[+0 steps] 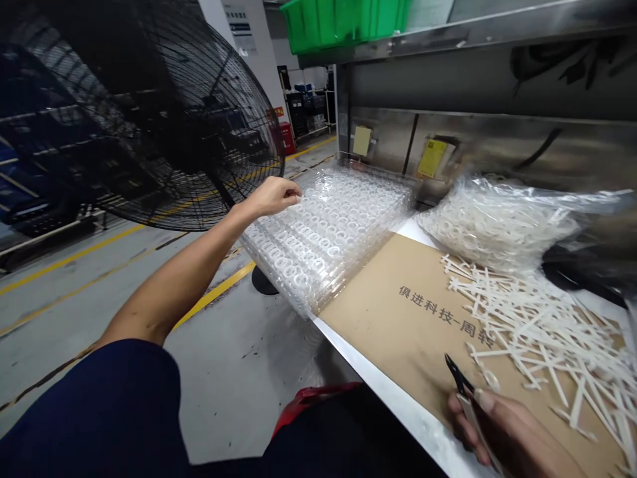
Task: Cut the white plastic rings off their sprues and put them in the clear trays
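My left hand [277,196] is over the left side of a stack of clear plastic trays [304,307]. Its fingers are pinched together, and whatever is between them is too small to make out. Rows of white rings [332,251] fill the pockets of the top tray. My right hand [502,425] grips a pair of nippers [462,392] with black jaws and pale handles, the tip pointing up and away from me. A loose white plastic piece with a ring-like end [492,380] lies on the cardboard [368,318] beside the nippers.
White plastic sprues [542,325] are heaped on the right of the cardboard. Behind them sits a clear bag of white rings [497,219]. A large black fan [189,133] stands at the left. A green bin [343,26] rests on the shelf above.
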`<action>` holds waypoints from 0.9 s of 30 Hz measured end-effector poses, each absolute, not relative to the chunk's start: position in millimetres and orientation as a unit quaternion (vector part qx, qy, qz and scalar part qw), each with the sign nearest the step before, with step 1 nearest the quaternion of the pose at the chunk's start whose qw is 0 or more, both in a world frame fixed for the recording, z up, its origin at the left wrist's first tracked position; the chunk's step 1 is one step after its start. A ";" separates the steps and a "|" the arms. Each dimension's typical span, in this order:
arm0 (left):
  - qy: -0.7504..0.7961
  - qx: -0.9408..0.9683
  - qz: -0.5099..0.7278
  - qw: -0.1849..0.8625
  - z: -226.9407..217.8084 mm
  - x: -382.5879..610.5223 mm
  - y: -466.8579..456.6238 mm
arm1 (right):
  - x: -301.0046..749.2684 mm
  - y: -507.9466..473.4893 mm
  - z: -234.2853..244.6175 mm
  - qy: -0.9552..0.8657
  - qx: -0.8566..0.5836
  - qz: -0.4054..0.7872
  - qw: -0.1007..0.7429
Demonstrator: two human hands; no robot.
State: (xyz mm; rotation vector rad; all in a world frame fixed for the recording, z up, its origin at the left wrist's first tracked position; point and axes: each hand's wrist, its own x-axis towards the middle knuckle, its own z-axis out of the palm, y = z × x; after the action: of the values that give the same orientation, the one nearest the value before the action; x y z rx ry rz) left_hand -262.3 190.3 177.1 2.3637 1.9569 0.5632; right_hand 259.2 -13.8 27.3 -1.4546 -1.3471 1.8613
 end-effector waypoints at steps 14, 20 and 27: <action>0.351 0.895 0.202 0.186 93.6 -3.0 52.5 | 254.0 -15.3 57.1 -0.638 -0.371 0.658 0.150; 0.305 0.911 0.114 0.256 51.0 84.6 76.6 | 257.1 -14.7 59.1 -0.694 -0.331 0.630 0.112; 0.361 0.905 0.130 0.187 36.5 65.5 67.2 | 254.1 -16.5 62.0 -0.712 -0.323 0.617 0.096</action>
State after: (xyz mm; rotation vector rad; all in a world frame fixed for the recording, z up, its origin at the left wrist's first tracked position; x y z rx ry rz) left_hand 65.5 67.2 36.5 2.5465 1.0148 0.3647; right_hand 254.1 -16.5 62.0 -0.9560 -2.1086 1.8281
